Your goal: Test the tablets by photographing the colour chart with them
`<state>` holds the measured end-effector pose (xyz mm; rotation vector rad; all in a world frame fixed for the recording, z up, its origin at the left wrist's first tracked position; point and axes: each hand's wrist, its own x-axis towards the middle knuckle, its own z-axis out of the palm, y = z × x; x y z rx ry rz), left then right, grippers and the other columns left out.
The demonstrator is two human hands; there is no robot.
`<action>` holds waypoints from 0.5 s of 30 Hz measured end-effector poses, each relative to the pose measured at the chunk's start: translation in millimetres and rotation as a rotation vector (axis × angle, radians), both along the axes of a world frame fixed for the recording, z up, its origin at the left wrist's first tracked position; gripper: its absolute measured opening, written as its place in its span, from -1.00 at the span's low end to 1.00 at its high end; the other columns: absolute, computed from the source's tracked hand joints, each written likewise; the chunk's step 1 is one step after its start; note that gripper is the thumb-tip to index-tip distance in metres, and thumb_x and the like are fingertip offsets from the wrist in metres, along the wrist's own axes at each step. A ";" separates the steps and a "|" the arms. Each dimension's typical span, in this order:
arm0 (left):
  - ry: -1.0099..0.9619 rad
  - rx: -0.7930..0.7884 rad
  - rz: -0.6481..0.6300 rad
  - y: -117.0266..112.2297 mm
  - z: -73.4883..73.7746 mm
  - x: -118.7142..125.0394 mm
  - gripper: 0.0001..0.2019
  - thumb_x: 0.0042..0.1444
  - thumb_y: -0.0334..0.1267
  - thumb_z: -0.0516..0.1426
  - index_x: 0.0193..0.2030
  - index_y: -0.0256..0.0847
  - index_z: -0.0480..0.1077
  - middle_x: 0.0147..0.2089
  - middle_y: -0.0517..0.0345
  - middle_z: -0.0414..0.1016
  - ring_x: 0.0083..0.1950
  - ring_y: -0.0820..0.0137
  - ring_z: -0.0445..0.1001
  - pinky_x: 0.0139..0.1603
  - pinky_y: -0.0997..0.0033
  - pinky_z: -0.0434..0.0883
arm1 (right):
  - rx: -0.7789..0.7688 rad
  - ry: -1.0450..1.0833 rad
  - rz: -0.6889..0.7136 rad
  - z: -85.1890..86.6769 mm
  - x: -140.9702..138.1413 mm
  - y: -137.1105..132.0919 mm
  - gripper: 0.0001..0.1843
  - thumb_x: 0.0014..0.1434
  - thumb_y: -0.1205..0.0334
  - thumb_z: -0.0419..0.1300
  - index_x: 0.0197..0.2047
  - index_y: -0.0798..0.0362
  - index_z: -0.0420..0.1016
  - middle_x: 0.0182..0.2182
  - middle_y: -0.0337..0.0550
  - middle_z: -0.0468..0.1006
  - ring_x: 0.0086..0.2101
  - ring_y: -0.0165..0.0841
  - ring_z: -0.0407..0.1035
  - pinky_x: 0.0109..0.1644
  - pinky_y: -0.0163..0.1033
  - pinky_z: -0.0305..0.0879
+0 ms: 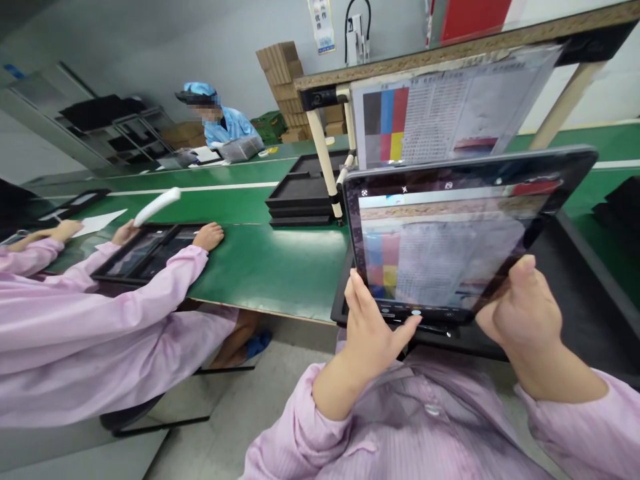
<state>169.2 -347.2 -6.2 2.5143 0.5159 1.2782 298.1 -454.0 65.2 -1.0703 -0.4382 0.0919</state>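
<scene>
A tablet (440, 247) is held up in front of me, tilted, its camera screen lit with a picture of the printed sheet. My left hand (370, 327) grips its lower left corner, the thumb near the round shutter button. Around the lower right edge, my right hand (525, 310) is closed, with its far fingers hidden behind the tablet. Behind the tablet hangs the printed colour chart (390, 123), with coloured blocks and rows of text. Below, a large black tray (565, 280) rests at the bench edge.
A wooden shelf (470, 40) on cream posts stands over the green bench (260, 267). Stacked black trays (303, 183) lie left of it. At my left, co-workers in pink sleeves (165, 287) handle a framed panel (150, 253) and a white roll (157, 205). Another person (225, 123) works across.
</scene>
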 end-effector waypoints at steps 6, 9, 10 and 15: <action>0.003 -0.009 0.029 0.0 -0.7 1.3 0.31 0.03 0.11 0.34 0.52 -0.20 -0.61 0.45 -0.54 -0.03 0.33 -0.18 0.31 0.08 -0.16 0.52 | 0.031 -0.019 -0.034 1.5 -0.9 1.9 -0.39 -0.12 -0.33 0.48 -0.63 -0.02 0.34 -0.61 -0.31 0.48 -0.41 -0.32 0.52 0.00 -0.21 0.56; 0.005 -0.011 0.008 0.7 0.5 0.6 0.37 -0.02 0.15 0.37 0.52 -0.20 -0.63 0.46 -0.55 -0.08 0.33 -0.20 0.31 0.10 -0.20 0.50 | 0.036 -0.010 -0.046 1.1 -1.5 2.0 -0.41 -0.12 -0.31 0.49 -0.62 -0.02 0.38 -0.61 -0.36 0.48 -0.47 -0.40 0.49 -0.01 -0.30 0.54; 0.007 -0.013 0.009 0.8 0.8 0.6 0.39 -0.04 0.16 0.38 0.52 -0.20 -0.63 0.47 -0.56 -0.09 0.33 -0.21 0.30 0.09 -0.20 0.50 | 0.034 -0.004 -0.047 0.9 -1.7 1.6 -0.42 -0.13 -0.30 0.50 -0.62 -0.02 0.38 -0.61 -0.36 0.48 -0.46 -0.40 0.50 0.00 -0.31 0.54; -0.010 -0.017 0.015 0.2 -1.0 1.3 0.39 -0.05 0.15 0.38 0.53 -0.21 -0.61 0.46 -0.57 -0.09 0.35 -0.23 0.26 0.07 -0.19 0.50 | 0.019 0.046 -0.022 0.4 -2.7 0.4 -0.46 -0.14 -0.30 0.50 -0.56 -0.01 0.49 -0.45 -0.23 0.61 -0.21 -0.26 0.58 0.11 -0.22 0.50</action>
